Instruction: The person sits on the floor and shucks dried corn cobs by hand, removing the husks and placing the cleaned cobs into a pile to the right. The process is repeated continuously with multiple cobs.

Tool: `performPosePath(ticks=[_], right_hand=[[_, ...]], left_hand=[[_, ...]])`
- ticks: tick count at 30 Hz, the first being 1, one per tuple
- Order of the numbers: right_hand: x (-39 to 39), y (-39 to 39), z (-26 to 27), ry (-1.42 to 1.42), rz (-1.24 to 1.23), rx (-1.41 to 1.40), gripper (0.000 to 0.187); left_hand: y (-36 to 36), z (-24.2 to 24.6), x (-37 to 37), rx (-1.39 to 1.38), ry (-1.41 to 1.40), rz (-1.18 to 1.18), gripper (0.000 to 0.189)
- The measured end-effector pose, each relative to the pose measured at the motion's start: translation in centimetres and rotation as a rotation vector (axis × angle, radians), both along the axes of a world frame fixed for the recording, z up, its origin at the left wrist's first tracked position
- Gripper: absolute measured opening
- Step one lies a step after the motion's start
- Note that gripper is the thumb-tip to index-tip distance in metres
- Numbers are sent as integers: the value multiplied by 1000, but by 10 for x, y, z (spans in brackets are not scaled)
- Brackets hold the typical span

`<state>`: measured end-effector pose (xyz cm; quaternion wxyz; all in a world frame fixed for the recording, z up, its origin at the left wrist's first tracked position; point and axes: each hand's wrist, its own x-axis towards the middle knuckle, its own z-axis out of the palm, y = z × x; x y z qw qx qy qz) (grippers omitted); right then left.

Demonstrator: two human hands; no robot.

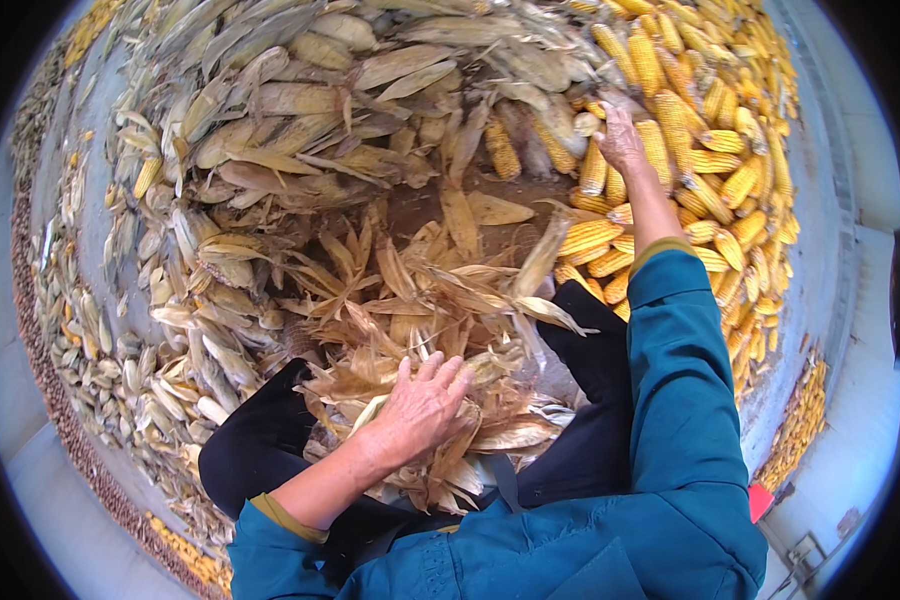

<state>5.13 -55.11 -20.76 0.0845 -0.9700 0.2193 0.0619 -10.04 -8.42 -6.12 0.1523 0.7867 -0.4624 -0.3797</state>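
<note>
My left hand (425, 405) rests with spread fingers on loose dry corn husks (495, 420) between my legs. Its underside is hidden, so whether it grips any husk does not show. My right hand (619, 139) reaches out to the husked yellow corn cobs (673, 124) on the right. Its fingertips are beside the end of a cob (586, 124); a hold on it cannot be made out. More peeled husks (390, 277) lie in front of my knees, around a patch of bare brown ground (420, 206).
A large heap of unhusked corn ears (292, 105) stretches from the top down the left side. The husked cobs pile up along my right. Farther off are a long row of brown cobs (45, 360), a smaller yellow pile (795, 427) and a pale wall (870, 300).
</note>
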Motion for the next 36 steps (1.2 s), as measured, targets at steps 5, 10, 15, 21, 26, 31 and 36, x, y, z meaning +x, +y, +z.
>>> performPosePath(ticks=[5, 10, 15, 21, 26, 31, 36], right_hand=[[11, -8, -65, 179, 150, -217, 31], [10, 15, -51, -7, 28, -189, 39], [-12, 27, -10, -428, -499, 948, 47], [-21, 158, 134, -106, -40, 1892, 29], [-54, 258, 221, 47, 319, 1880, 29], [-79, 298, 250, 99, 502, 1574, 29], [-84, 351, 288, -239, 643, 1015, 29]], left_hand=[[5, 5, 20, -216, 179, 165, 54], [11, 11, 20, -324, 216, 364, 46], [-1, 31, 32, -522, 317, 700, 48], [1, 53, 61, -746, 692, 1286, 71], [27, 67, 84, -1212, 676, 1193, 43], [53, 82, 78, -1305, 527, 1222, 14], [66, 88, 76, -1176, 93, 1067, 9]])
